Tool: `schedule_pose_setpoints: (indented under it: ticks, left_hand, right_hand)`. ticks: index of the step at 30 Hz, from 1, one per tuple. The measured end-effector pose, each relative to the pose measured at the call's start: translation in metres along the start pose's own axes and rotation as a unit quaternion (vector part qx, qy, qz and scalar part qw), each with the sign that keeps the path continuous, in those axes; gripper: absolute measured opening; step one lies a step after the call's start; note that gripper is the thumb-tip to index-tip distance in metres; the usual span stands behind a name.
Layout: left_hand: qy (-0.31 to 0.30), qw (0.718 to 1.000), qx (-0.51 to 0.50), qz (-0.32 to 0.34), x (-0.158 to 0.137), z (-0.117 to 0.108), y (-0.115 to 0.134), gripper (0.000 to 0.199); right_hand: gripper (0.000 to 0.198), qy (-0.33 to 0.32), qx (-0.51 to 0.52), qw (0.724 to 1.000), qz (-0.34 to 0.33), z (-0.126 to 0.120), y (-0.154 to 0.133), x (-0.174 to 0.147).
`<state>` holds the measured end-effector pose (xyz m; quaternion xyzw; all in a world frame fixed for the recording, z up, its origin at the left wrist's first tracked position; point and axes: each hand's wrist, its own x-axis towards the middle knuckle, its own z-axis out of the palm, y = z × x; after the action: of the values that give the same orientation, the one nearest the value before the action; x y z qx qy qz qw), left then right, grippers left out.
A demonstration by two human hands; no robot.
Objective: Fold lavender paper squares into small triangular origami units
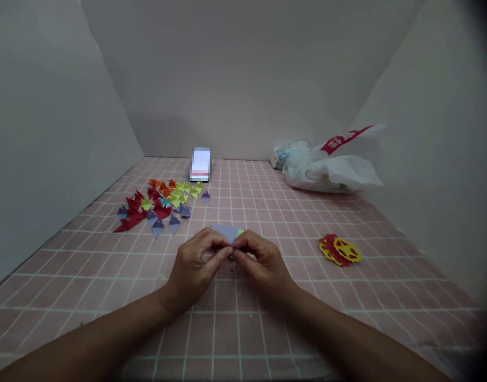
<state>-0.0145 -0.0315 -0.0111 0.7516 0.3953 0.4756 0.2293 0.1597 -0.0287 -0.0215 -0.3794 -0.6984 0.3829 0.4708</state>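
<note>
My left hand (197, 260) and my right hand (263, 260) meet at the middle of the table, thumbs and forefingers pinched together. Between their fingertips is a small folded piece of purple paper (233, 246), mostly covered by the fingers. Just behind the hands lie flat purple paper sheets (226, 231), with a bit of green paper (239, 232) showing at their right edge. To the left, beyond my left hand, several small folded paper figures (159, 207) in red, orange, yellow, blue and purple lie in a loose cluster.
A phone (201, 164) with a lit screen stands at the back. Toward the back right sits a white plastic bag (326, 170) beside a small box (281, 155). Red and yellow star cutouts (341, 250) lie on the right of the checked tablecloth (211, 329). Pale walls enclose the table.
</note>
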Motion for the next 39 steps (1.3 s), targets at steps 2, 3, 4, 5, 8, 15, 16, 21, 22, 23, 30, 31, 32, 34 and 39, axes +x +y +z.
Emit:
schedule_pose_setpoints:
  ticks: [2, 3, 4, 5, 8, 15, 16, 21, 22, 23, 30, 31, 32, 34, 39]
  left_hand:
    - [-0.003, 1.0, 0.007, 0.015, 0.0003, 0.0001, 0.0004, 0.009]
    - [-0.004, 1.0, 0.011, 0.021, 0.0004, 0.0, 0.0006, 0.009]
    - [-0.005, 1.0, 0.014, 0.024, 0.0004, 0.0, 0.0007, 0.01]
    - [-0.006, 1.0, 0.015, 0.026, 0.0006, -0.0001, 0.0009, 0.01]
    - [-0.01, 1.0, 0.008, 0.012, 0.001, -0.0004, 0.0011, 0.011]
    - [-0.008, 1.0, -0.019, -0.009, 0.0018, -0.0011, 0.0008, 0.01]
    - [-0.012, 1.0, -0.025, -0.014, 0.0018, -0.0011, 0.0006, 0.011]
    - [-0.028, 0.994, -0.071, -0.08, -0.0002, 0.0009, -0.0014, 0.007]
    - [-0.016, 0.991, -0.086, -0.097, -0.0007, 0.0015, -0.0018, 0.003]
    - [-0.007, 0.989, -0.102, -0.111, -0.001, 0.0021, -0.002, 0.002]
    - [-0.012, 0.975, -0.167, -0.147, 0.0007, 0.0047, -0.0014, 0.013]
    - [-0.02, 0.973, -0.174, -0.147, 0.0011, 0.0051, -0.0015, 0.013]
    - [-0.028, 0.971, -0.184, -0.15, 0.0015, 0.0054, -0.0017, 0.013]
    - [-0.038, 0.963, -0.21, -0.164, 0.0024, 0.0056, -0.0019, 0.015]
    - [-0.121, 0.934, -0.247, -0.228, 0.0058, 0.0023, 0.0001, 0.009]
  right_hand:
    - [0.015, -0.006, -0.021, 1.0, -0.016, -0.0001, -0.0003, -0.0001]
    - [0.016, -0.007, -0.029, 0.999, -0.022, -0.0001, -0.0005, -0.0002]
    - [0.017, -0.009, -0.034, 0.999, -0.026, -0.0001, -0.0009, -0.0003]
    - [0.018, -0.011, -0.036, 0.999, -0.029, 0.0, -0.0014, -0.0004]
    - [0.018, -0.012, -0.04, 0.999, -0.027, 0.0, -0.0032, -0.0008]
    - [0.01, -0.004, -0.021, 1.0, -0.013, -0.002, -0.0047, -0.0017]
    - [0.01, -0.003, -0.02, 1.0, -0.008, -0.0022, -0.005, -0.0016]
    - [0.013, -0.005, -0.021, 1.0, 0.008, -0.0026, -0.0071, -0.0006]
    - [0.013, -0.004, -0.019, 1.0, 0.014, -0.0027, -0.0073, -0.0006]
    - [0.013, -0.004, -0.016, 1.0, 0.019, -0.0027, -0.0075, -0.0005]
    - [0.016, -0.017, 0.043, 0.997, 0.064, -0.0036, -0.0053, -0.0003]
    - [0.016, -0.019, 0.048, 0.996, 0.068, -0.0037, -0.005, -0.0001]
    - [0.017, -0.02, 0.052, 0.996, 0.072, -0.0037, -0.0047, 0.0]
    - [0.019, -0.022, 0.055, 0.995, 0.08, -0.0037, -0.0046, 0.0002]
    - [0.021, -0.005, 0.045, 0.995, 0.093, -0.0048, -0.0046, -0.0006]
